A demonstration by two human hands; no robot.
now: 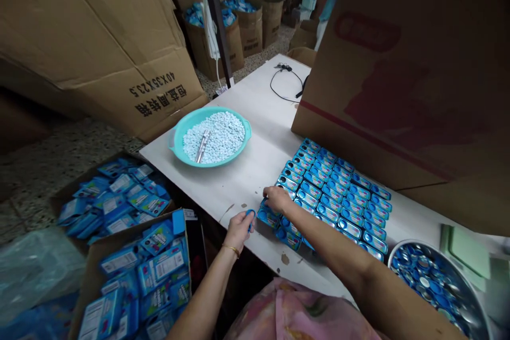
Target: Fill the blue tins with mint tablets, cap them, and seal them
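Observation:
Blue oblong tins (330, 203) stand in tight rows on the white table in front of me, many with a round lid on top. My left hand (238, 231) is at the table's front edge, its fingers closed round a blue round lid (250, 213); whether there is more than one I cannot tell. Over the left end of the rows, my right hand (277, 197) has its fingers bent down onto the tins. What its fingertips grip is hidden. A steel bowl (474, 289) of loose blue round lids sits at the right.
A turquoise basin (179, 154) of small pale tablets holds a clear tube (202, 146). Cartons of blue packs (155, 271) flank the table at the left. A large cardboard box (390, 90) stands behind the tins. A black cable (274, 87) lies at the back.

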